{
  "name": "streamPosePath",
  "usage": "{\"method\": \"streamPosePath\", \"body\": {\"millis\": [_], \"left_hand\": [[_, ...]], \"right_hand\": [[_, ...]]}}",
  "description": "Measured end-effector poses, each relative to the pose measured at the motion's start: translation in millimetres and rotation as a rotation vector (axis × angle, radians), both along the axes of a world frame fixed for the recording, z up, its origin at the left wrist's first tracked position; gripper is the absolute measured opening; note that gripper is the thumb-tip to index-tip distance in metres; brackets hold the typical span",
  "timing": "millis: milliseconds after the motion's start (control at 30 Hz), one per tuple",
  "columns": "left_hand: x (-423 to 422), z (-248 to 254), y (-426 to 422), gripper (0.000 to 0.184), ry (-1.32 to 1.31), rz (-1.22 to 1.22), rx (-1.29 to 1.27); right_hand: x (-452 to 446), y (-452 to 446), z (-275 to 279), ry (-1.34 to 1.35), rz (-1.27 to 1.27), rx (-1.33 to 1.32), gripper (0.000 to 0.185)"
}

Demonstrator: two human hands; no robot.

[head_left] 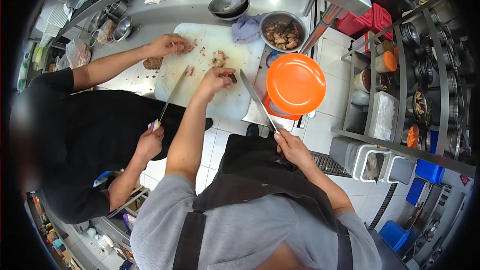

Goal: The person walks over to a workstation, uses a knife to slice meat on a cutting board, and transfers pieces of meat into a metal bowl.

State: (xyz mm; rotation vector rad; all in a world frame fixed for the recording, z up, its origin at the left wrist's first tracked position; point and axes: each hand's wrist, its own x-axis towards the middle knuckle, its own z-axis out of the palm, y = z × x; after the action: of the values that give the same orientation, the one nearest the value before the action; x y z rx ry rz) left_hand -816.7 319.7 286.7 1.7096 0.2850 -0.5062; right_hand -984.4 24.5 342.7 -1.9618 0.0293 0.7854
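Observation:
My left hand (216,82) is closed over the white cutting board (227,106), with a small dark piece of meat (232,78) pinched at its fingertips. My right hand (294,148) grips the handle of a long kitchen knife (257,101), whose blade points up and left past the board's right edge. The blade is apart from the meat. Just above my left hand lies a little heap of chopped meat (218,59). An orange plate (296,83) sits to the right of the blade. Beyond it, a metal bowl (283,31) holds browned meat pieces.
At my left a co-worker's hand (169,45) touches meat on the same board; their other hand (150,142) holds a knife (174,95) pointing at it. A blue-grey cloth (247,29) and stacked metal bowls (228,4) lie behind. A loaded shelf rack (395,70) stands right.

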Motion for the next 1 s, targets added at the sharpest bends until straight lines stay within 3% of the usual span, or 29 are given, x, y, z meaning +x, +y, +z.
{"method": "streamPosePath", "body": {"millis": [167,233,267,400,467,1000], "left_hand": [[-70,-27,-5,0.011,-0.101,0.256,-0.014],[-87,-21,-3,0.013,-0.309,0.103,0.522],[-94,-26,0,0.017,-0.332,0.088,0.547],[-103,-28,3,0.018,-0.387,0.007,0.594],[-101,-31,3,0.019,-0.616,0.021,0.646],[-95,-34,-2,0.017,-0.62,-0.005,0.515]], "right_hand": [[-5,3,-12,-0.04,0.01,-0.009,0.044],[-5,7,-7,0.017,-0.03,-0.011,0.044],[-4,10,-2,0.046,-0.044,0.009,0.044],[-7,16,7,0.026,-0.011,0.03,0.044],[-10,18,11,0.02,0.023,-0.002,0.044],[-16,22,25,-0.094,0.168,-0.136,0.04]]}}
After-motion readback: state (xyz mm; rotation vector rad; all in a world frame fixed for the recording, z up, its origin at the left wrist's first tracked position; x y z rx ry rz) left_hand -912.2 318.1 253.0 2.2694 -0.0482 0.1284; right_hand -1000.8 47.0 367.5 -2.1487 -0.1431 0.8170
